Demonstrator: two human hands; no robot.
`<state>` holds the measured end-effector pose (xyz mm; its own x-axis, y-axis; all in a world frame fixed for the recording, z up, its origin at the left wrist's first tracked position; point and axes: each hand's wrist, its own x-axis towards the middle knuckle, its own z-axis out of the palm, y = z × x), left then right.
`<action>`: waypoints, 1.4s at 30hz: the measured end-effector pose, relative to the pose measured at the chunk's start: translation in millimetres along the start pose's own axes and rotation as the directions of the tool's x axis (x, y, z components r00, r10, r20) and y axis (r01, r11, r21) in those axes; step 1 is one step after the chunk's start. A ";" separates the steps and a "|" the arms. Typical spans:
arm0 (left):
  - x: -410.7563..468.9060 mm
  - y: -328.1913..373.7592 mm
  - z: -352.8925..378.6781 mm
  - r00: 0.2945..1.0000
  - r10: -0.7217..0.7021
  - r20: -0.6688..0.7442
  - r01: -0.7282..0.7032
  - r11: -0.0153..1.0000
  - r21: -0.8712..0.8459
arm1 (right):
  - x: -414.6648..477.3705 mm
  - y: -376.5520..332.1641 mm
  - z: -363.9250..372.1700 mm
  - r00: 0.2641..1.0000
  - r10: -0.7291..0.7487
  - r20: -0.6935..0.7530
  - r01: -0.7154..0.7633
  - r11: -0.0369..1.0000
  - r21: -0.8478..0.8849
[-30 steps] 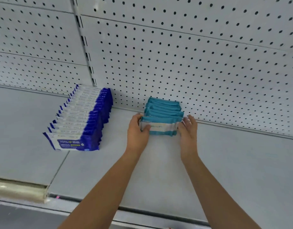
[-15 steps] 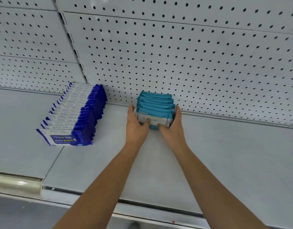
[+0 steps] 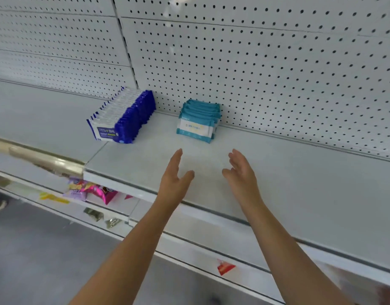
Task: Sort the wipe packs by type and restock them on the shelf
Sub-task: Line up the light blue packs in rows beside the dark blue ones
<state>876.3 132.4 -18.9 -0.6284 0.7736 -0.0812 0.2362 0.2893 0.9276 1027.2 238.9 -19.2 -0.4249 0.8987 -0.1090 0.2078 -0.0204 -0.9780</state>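
A row of several teal wipe packs (image 3: 198,121) stands on the white shelf (image 3: 277,172), its back end against the pegboard. To its left a longer row of dark blue wipe packs (image 3: 123,118) stands on the same shelf. My left hand (image 3: 175,177) and my right hand (image 3: 241,172) hover above the shelf in front of the teal row, palms facing each other, fingers straight, holding nothing. Both hands are clear of the packs.
A white pegboard wall (image 3: 255,73) backs the shelf. Below the shelf's front edge, a lower shelf carries pink and purple snack packets (image 3: 90,190) and a red packet (image 3: 224,266). Grey floor lies at the bottom left.
Both hands let go of the teal row and pulled back toward me, away from the packs. The camera view dropped and backed off, showing the lower shelf.
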 end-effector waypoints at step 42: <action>-595.7 69.0 517.8 0.669 0.092 0.738 -0.052 0.996 -0.077 | -579.5 218.7 -585.4 0.726 0.285 -0.626 -0.201 0.958 0.204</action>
<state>1650.7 -16.5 -95.2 0.1481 0.9599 -0.2379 0.2109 0.2043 0.9559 1834.6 -29.8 -65.7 0.3019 0.9209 -0.2466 0.1046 -0.2891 -0.9516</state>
